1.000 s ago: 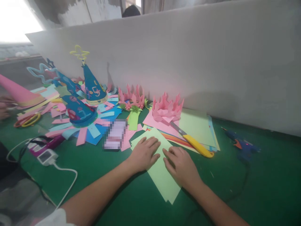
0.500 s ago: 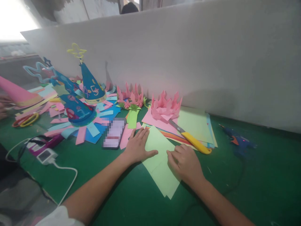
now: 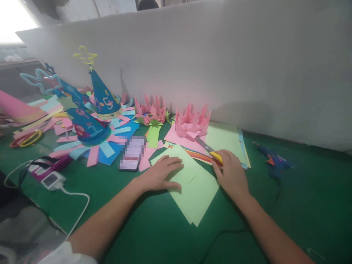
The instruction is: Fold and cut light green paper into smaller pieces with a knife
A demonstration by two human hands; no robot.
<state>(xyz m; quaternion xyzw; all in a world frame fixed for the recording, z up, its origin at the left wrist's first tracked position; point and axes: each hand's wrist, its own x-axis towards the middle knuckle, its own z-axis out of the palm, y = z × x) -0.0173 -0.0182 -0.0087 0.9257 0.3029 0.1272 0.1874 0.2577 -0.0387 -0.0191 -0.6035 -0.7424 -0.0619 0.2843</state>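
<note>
A light green paper sheet [image 3: 196, 189] lies folded on the green table [image 3: 154, 227] in front of me. My left hand [image 3: 161, 172] rests flat on its left part, fingers stretched out. My right hand [image 3: 232, 174] covers the handle of a yellow utility knife [image 3: 214, 156], whose blade end points up-left over a stack of coloured paper [image 3: 225, 139]. The fingers curl over the handle. A pink folded paper flower [image 3: 191, 123] sits just behind the knife.
A second pink flower [image 3: 150, 112], blue cone hats [image 3: 103, 97], paper strips and a phone [image 3: 132, 152] lie to the left. A blue glue gun [image 3: 273, 159] lies at the right. A charger and cable [image 3: 52, 179] sit near the left edge. A white wall [image 3: 220, 62] closes the back.
My right hand left the green sheet and moved up-right onto the yellow knife. The sheet now lies more open, and my left hand shifted slightly on it.
</note>
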